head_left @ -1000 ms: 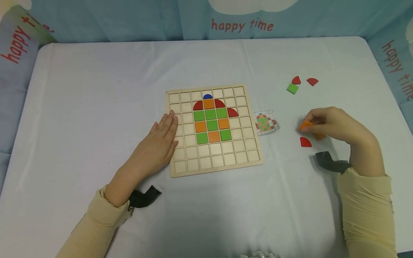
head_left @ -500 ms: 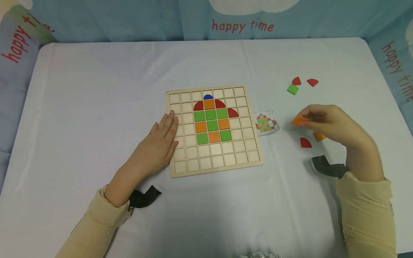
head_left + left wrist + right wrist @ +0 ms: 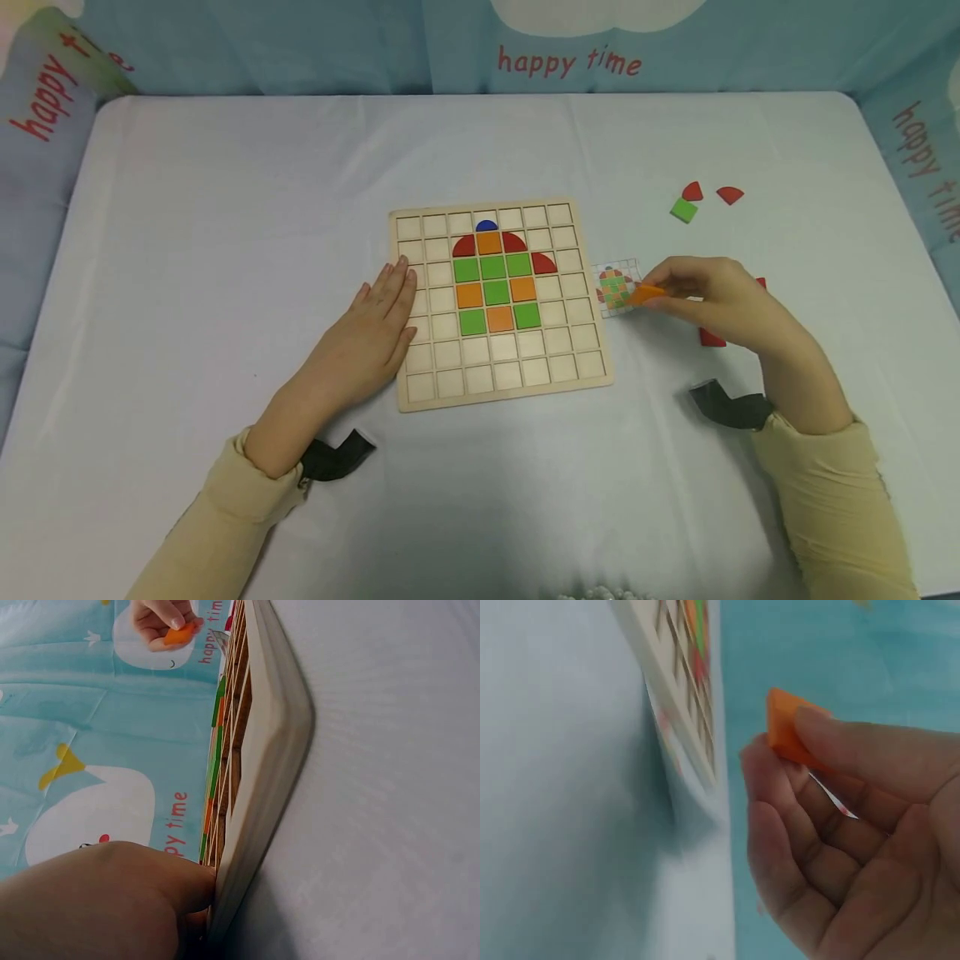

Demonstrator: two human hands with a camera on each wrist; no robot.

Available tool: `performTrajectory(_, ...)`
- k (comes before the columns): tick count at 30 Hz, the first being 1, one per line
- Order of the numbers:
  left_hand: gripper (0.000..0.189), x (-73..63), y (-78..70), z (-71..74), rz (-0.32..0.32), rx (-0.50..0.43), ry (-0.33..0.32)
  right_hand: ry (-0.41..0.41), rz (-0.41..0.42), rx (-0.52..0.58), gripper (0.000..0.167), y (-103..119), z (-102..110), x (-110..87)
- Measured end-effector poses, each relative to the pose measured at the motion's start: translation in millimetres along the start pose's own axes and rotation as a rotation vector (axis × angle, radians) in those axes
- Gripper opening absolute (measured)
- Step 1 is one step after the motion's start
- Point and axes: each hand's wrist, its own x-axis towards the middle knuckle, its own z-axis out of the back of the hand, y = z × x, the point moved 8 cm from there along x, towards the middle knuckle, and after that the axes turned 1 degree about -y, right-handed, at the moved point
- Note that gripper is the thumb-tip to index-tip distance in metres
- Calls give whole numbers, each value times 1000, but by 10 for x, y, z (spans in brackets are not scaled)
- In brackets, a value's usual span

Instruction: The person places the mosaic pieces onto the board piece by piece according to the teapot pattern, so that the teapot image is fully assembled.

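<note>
An orange square tile is pinched between the thumb and fingers of my right hand, over the edge of the small pattern card. In the right wrist view the same orange tile shows at the fingertips. My left hand rests with straight fingers on the left edge of the wooden grid board. Green, orange, red and blue pieces fill the board's middle cells, among them a blue half circle at the top and a red quarter circle at the right.
Right of the board lie a green tile and two red quarter circles, one of them the red piece farther right. Another red piece is partly hidden under my right hand. A white cloth covers the table; a printed curtain hangs behind.
My right hand has lifted the orange tile and carried it left, from the loose pieces to the pattern card. My left hand has stayed on the board's edge.
</note>
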Motion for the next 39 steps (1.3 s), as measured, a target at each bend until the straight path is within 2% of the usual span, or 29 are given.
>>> performTrajectory(4,59,4,1,-8,0,-1,2,54,131,54,8,221,-249,107)
performTrajectory(9,59,5,3,-21,-7,-3,-1,126,188,121,10,423,-523,221)
performTrajectory(17,60,-3,0,-31,-12,-4,-6,206,222,158,9,684,-784,399)
performTrajectory(22,60,-7,-8,-30,-12,-3,-3,219,224,142,7,730,-887,480)
performTrajectory(26,60,-3,-14,-23,-14,-2,-9,223,207,105,6,684,-912,503)
performTrajectory(29,60,0,-14,-22,-15,-1,-13,231,209,116,6,685,-918,500)
performTrajectory(39,61,0,4,-33,-10,2,-14,304,272,118,8,885,-1155,471)
